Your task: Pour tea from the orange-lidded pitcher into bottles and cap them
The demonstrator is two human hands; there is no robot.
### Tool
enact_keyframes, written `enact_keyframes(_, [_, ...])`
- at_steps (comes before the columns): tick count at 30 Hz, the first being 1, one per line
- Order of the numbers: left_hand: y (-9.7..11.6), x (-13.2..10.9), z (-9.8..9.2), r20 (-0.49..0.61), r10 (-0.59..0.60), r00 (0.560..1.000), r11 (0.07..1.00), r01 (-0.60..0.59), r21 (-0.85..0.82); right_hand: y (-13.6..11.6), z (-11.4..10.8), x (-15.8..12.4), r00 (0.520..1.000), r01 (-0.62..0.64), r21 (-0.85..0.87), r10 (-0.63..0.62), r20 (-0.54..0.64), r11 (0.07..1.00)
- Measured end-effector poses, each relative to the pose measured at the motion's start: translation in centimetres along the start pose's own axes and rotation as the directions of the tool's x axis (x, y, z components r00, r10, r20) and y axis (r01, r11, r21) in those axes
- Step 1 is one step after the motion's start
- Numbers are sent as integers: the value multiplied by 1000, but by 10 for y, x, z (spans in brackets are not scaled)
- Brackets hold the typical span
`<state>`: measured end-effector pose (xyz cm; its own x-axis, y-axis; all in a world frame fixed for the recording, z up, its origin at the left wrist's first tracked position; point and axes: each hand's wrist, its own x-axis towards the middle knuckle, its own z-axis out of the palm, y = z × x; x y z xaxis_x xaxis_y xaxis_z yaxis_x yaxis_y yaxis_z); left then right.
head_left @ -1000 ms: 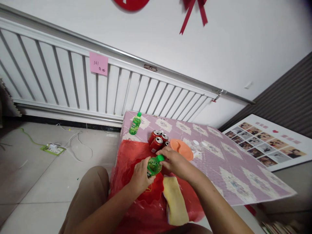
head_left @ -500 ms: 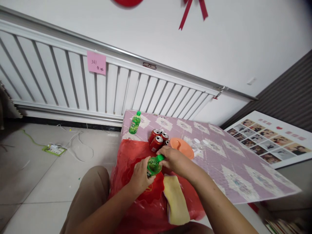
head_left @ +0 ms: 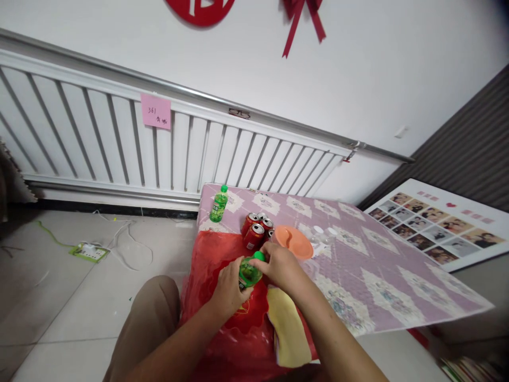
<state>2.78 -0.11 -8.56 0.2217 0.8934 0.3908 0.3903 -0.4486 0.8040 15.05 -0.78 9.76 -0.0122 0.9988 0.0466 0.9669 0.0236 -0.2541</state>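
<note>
A green-capped bottle of green drink point(head_left: 250, 271) is tilted between my hands above the red cover point(head_left: 207, 260). My left hand point(head_left: 229, 288) is wrapped round the bottle's body. At the neck, the fingers of my right hand point(head_left: 277, 261) grip the green cap point(head_left: 259, 256). Just beyond the hands, several red cans point(head_left: 254, 234) stand grouped together, open tops up. To their right lies an orange divided plate point(head_left: 300, 244). A folded yellow cloth point(head_left: 289, 329) rests below my right wrist. A second green bottle point(head_left: 218, 206) stands upright near the table's back left corner.
Clear containers with white lids point(head_left: 318, 233) stand right of the plate on the purple patterned tablecloth point(head_left: 382, 276). Behind runs a white radiator point(head_left: 119, 138) with a pink note point(head_left: 155, 111). A power strip point(head_left: 89, 252) lies on the floor; a photo board point(head_left: 437, 223) leans at right.
The view has tilted slightly upward, showing more of the red wall decorations. My right hand has shifted slightly at the cap, while my left hand keeps its hold on the bottle.
</note>
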Motion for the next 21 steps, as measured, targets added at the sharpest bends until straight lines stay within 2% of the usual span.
enact_keyframes(3, [0, 1, 0, -1, -16, 1000, 1000, 16, -20, -5, 9, -5, 992, -81, -17, 79, -93, 997])
enact_keyframes(6, [1, 1, 0, -7, -13, 1000, 999, 13, -45, -8, 17, -9, 978, -115, -44, 106, -177, 992])
enact_keyframes(9, [0, 2, -1, -8, -6, 1000, 998, 6, -66, -7, 22, -12, 965, -133, -2, 129, -228, 991])
enact_keyframes(11, [-1, 3, 0, -5, -5, 1000, 997, 5, -79, -4, 25, -13, 960, -105, 85, 124, -250, 991])
enact_keyframes(14, [-3, 3, 0, -6, 7, 1000, 996, -7, -90, 3, 31, -16, 961, -19, 305, 101, -256, 952])
enact_keyframes(17, [-5, 2, 1, -17, 22, 1000, 995, -24, -94, 11, 40, -19, 967, 52, 540, 92, -237, 840])
enact_keyframes(21, [-6, 2, 2, -21, 31, 999, 995, -33, -93, 16, 51, -20, 980, 100, 721, 58, -191, 686])
